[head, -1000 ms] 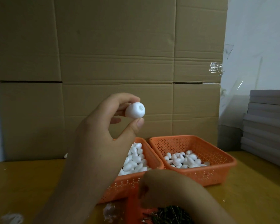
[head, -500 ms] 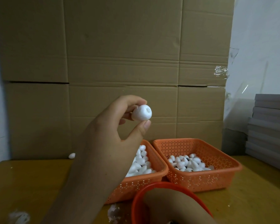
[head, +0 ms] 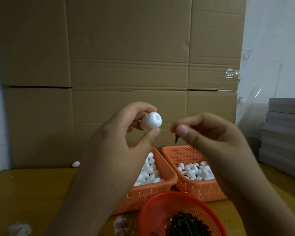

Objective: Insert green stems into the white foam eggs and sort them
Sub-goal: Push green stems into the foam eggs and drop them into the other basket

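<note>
Foam egg (head: 151, 123) sits pinched in her left hand (head: 119, 143); at its three o'clock, just apart, the right hand (head: 209, 138) nips a dark stem (head: 176, 138).

head cam | faces forward-down | near hands | cardboard wall (head: 126, 65) behind

two hands show: the left hand (head: 119, 150) and the right hand (head: 209, 138). one white foam egg (head: 151, 123) sits in the left hand's fingers, and one dark stem (head: 176, 139) pokes from the right. three baskets stand on the desk (head: 32, 193): two rectangular orange ones, the left basket (head: 148, 193) and the right basket (head: 199, 189), each with too many eggs to count, plus one round red basket (head: 153, 213) of uncountable stems. one loose egg (head: 75, 164) lies by the cardboard.
</note>
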A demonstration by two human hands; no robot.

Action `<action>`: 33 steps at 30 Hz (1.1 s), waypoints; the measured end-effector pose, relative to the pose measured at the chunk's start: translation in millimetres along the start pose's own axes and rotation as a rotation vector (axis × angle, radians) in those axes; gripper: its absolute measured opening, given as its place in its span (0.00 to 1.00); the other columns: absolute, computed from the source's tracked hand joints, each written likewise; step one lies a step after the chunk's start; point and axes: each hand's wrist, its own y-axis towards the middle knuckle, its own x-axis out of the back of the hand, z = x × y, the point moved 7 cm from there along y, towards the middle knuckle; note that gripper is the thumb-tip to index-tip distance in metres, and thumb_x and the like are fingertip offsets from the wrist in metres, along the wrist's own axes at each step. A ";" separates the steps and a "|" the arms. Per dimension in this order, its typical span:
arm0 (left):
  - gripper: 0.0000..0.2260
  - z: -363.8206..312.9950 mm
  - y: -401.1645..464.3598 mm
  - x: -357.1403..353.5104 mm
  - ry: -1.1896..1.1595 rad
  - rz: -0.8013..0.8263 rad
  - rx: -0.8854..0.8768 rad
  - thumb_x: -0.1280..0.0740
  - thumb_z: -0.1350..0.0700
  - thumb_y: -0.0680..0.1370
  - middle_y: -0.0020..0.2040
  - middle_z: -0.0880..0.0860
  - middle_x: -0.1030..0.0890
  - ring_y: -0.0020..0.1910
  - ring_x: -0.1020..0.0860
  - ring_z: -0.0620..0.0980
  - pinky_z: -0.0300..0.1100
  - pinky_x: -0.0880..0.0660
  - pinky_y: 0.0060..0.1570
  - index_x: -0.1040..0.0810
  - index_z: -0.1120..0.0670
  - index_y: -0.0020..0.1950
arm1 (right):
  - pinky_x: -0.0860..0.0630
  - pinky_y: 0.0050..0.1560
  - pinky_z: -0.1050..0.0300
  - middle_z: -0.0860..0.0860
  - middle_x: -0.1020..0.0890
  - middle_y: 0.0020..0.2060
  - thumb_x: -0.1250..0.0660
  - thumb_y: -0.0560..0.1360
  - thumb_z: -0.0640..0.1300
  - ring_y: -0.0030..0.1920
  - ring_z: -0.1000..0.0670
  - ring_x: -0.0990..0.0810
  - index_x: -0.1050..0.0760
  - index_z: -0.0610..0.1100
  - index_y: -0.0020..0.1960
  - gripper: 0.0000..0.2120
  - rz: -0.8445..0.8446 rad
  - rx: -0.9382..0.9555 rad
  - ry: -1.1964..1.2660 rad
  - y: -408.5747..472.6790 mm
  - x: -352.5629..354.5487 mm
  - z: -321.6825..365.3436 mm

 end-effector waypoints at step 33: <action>0.12 -15.6 -5.8 -5.8 0.171 0.046 -0.075 0.31 0.44 0.70 0.48 0.32 0.22 0.50 0.25 0.32 0.23 0.32 0.49 0.21 0.38 0.53 | 0.22 0.41 0.67 0.53 0.15 0.35 0.29 0.65 0.47 0.38 0.57 0.16 0.19 0.45 0.40 0.07 -0.184 0.028 -0.041 -5.7 -5.8 10.4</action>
